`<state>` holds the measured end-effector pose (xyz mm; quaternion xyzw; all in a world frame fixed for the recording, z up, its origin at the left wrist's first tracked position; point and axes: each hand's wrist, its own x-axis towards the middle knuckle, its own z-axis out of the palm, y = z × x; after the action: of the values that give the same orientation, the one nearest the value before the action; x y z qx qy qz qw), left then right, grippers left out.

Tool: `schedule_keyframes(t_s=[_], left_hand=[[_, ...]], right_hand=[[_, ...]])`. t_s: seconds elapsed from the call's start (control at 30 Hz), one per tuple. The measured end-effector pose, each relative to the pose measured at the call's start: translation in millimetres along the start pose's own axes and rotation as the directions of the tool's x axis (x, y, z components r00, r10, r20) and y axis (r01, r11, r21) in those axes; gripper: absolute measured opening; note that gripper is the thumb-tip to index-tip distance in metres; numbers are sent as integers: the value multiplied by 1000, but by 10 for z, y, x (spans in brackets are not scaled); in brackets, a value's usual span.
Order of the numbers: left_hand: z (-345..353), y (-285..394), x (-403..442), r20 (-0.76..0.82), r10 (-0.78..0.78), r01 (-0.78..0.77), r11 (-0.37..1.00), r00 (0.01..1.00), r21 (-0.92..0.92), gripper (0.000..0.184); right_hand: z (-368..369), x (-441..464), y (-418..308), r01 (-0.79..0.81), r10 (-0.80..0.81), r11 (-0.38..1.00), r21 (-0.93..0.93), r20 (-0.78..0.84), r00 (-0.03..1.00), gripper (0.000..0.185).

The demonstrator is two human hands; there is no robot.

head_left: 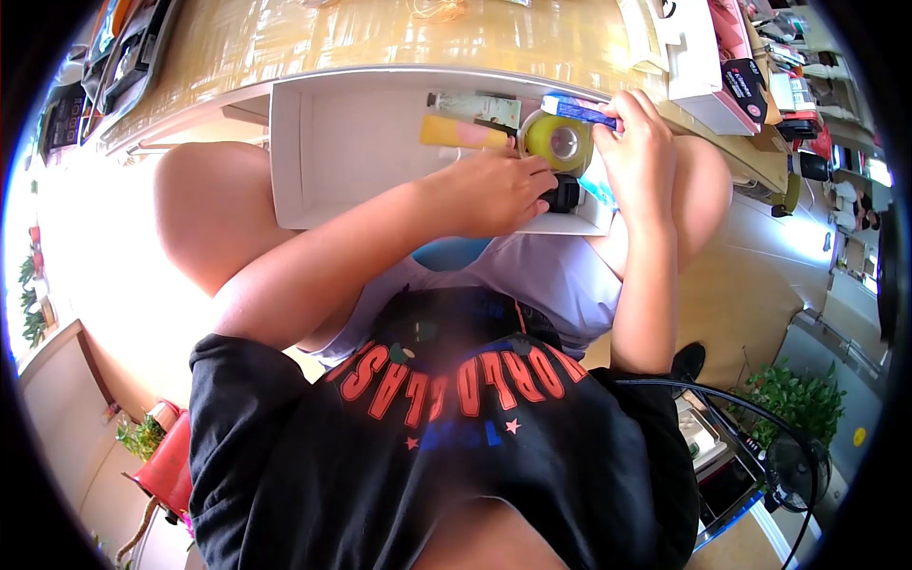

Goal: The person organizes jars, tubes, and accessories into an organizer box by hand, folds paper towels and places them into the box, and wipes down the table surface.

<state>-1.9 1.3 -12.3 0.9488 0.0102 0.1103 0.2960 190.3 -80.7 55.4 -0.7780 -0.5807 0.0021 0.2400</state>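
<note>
Light yellow-brown wood-look table (pixel 332 43), glossy, streaked with reflections; white rectangular drawer (pixel 351 147), smooth, fairly matt, wood or plastic unclear. Round yellow-green tape roll (pixel 544 139), smooth, shiny plastic look. Slim blue-and-white paper-look carton (pixel 578 109), smooth, slight sheen. Flat yellow-and-pink tube (pixel 461 131), smooth soft-plastic look. Small black plastic-look object (pixel 564 194), smooth. Black red-lettered T-shirt (pixel 427 480), matt cloth; pale lilac shorts (pixel 560 271), soft matt cloth

Free: white box (pixel 351 157), portion leftward of left grip (pixel 505 192). Obstructing: yellow tube (pixel 461 131), beyond left grip; black object (pixel 566 194), beside its fingertips; tape roll (pixel 543 142), between grips; blue carton (pixel 578 109), in right grip (pixel 635 135); counter (pixel 380 38), beyond both.
</note>
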Motion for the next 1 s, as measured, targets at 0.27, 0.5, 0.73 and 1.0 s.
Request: schedule_keyframes(t_s=[0.27,0.5,0.73,1.0], left_hand=[[-142,-5,122,-411,-278,279,958,868,-57,11],[-171,35,120,-367,-414,319,901,833,-293,27],[-83,-92,148,-420,-319,233,941,850,-244,33],[-94,-65,49,-175,-159,135,981,972,-140,19]], right_hand=[[80,1,29,95,-94,989,-111,18,995,18],[149,-15,181,212,-210,972,-100,30,977,10],[-147,-59,66,-229,260,920,318,-58,964,18],[-124,-66,96,-176,194,954,242,-51,980,19]])
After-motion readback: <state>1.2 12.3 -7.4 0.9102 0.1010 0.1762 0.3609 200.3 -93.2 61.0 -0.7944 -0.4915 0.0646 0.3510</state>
